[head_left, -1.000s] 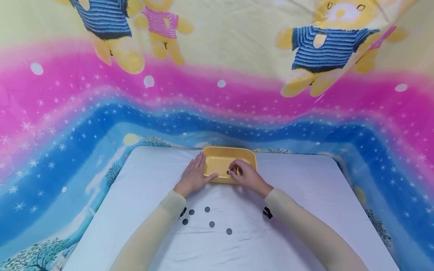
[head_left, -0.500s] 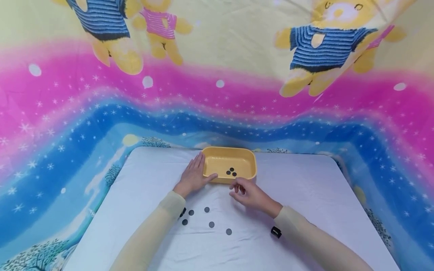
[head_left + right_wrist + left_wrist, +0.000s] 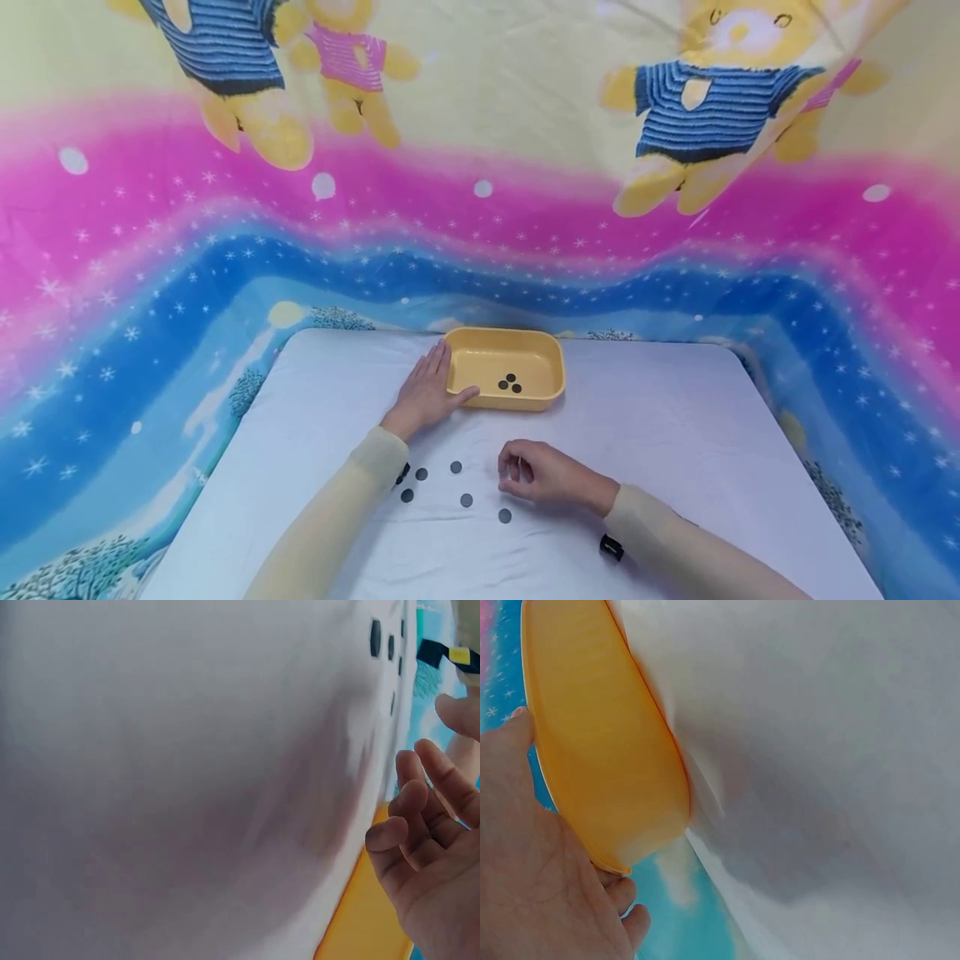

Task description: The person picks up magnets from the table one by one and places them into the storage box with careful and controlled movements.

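A yellow tray (image 3: 558,367) stands near the far edge of the white table, with three dark discs (image 3: 511,378) lying inside. My left hand (image 3: 427,395) rests against its left end, fingers extended along the side and thumb at the front rim; the left wrist view has this hand (image 3: 544,855) touching the yellow wall (image 3: 615,735). Several dark discs (image 3: 467,500) lie scattered on the cloth. Above the cloth, just up and right of the nearest disc (image 3: 505,516), is my right hand (image 3: 551,475), fingers loosely bent. In the right wrist view that hand (image 3: 431,847) holds nothing.
The white-covered table (image 3: 645,408) is bounded behind and at the sides by a patterned cloth (image 3: 480,225) with bears and snowflakes. Both forearms reach in from the front, and a black band piece (image 3: 611,547) shows at the right wrist.
My right hand has withdrawn from the tray toward the loose discs, uncovering the three inside, one of which was at its fingertips. My left hand has stayed against the tray.
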Tool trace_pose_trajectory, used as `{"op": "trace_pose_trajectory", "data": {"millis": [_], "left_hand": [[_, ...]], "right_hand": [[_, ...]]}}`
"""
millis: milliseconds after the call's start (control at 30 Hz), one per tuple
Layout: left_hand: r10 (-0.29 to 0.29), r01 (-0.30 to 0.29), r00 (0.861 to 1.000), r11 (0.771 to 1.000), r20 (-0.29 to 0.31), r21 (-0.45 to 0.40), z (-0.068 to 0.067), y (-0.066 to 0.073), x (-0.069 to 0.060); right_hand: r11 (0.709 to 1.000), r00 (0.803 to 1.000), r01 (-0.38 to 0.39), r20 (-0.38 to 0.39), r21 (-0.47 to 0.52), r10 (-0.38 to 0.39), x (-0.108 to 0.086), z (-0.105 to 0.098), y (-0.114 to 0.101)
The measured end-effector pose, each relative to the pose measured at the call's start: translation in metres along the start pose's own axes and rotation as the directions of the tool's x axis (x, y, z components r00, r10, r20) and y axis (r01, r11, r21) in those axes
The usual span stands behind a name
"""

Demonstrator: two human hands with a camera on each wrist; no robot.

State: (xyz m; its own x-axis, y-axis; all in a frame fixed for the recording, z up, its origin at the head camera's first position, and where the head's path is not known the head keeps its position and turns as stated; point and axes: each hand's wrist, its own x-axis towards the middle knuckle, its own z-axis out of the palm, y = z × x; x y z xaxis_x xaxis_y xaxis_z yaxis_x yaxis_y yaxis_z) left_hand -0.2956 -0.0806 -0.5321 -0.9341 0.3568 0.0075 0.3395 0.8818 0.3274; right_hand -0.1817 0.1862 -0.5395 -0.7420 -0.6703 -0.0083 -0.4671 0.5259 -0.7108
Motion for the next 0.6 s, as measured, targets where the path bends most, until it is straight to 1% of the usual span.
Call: {"op": "trace_pose_trajectory", "data": {"millis": [67, 167, 300, 500, 600], "left_hand": [[-0.002, 0.002, 1.0, 1.0, 0.007, 0.005, 0.0, 0.0, -0.001], [0.004, -0.004, 1.0, 1.0, 0.002, 0.0, 0.001, 0.0, -0.001], [0.01, -0.01, 1.0, 1.0, -0.009, -0.005, 0.0, 0.0, -0.001], [0.012, -0.012, 1.0, 1.0, -0.006, 0.006, -0.001, 0.001, -0.002], [0.013, -0.013, 1.0, 1.0, -0.006, 0.003, -0.002, 0.001, -0.002]], "right_hand": [[1.0, 0.999, -0.02, 0.029, -0.008, 0.021, -0.002, 0.005, 0.001], [0.998, 0.996, -0.06, 0.064, -0.025, 0.061, -0.005, 0.009, 0.0], [0.996, 0.992, -0.082, 0.098, -0.041, 0.085, -0.009, 0.012, -0.004], [0.991, 0.984, -0.119, 0.129, -0.062, 0.126, -0.011, 0.014, -0.008], [0.989, 0.982, -0.12, 0.137, -0.086, 0.131, -0.012, 0.014, -0.01]]}}
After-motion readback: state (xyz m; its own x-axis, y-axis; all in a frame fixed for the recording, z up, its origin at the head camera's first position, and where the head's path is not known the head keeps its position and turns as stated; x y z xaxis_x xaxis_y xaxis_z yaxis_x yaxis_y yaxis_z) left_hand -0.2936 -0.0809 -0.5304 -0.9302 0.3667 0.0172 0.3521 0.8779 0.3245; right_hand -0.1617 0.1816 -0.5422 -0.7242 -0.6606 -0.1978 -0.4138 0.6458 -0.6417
